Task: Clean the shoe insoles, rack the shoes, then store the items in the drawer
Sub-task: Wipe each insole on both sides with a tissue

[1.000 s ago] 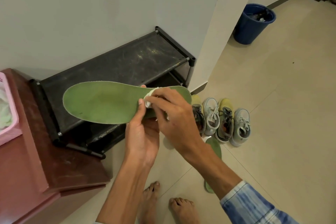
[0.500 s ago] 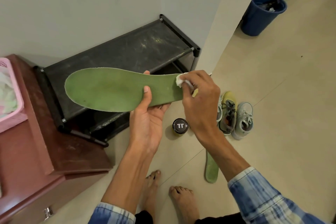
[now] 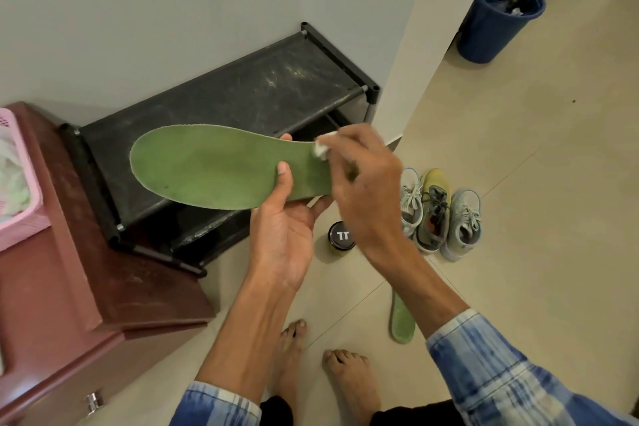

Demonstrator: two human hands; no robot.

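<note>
While the left hand [image 3: 280, 235] holds the green insole [image 3: 207, 169] face-up from beneath, thumb laid on its upper face and fingers curled under the far edge, the right hand [image 3: 363, 190] pinches a small white wipe [image 3: 323, 149] against the insole's narrower end, at three o'clock from that thumb. The grip sits near mid-length, probably so the sheet does not flop and the broad toe end, out at nine o'clock, stays open to the wipe. The insole is held in the air above the black shoe rack [image 3: 242, 97], likely so that one hand can brace it against the other's rubbing. The right hand is blurred, which suggests rubbing.

A black-lidded jar [image 3: 342, 235] stands on the floor directly below the hands at six o'clock, within easy reach; what it contains I cannot tell. A second insole [image 3: 403, 322] lies on the tiles at five o'clock, partly hidden by the right forearm. The shoes [image 3: 435, 211] stand in a row on the floor at three o'clock, just beside the rack's right end and not yet on it. The maroon drawer unit [image 3: 69, 287] at eight o'clock carries a pink basket [image 3: 20, 183]. I judge this to be the cleaning step, with racking and storing yet to come.
</note>
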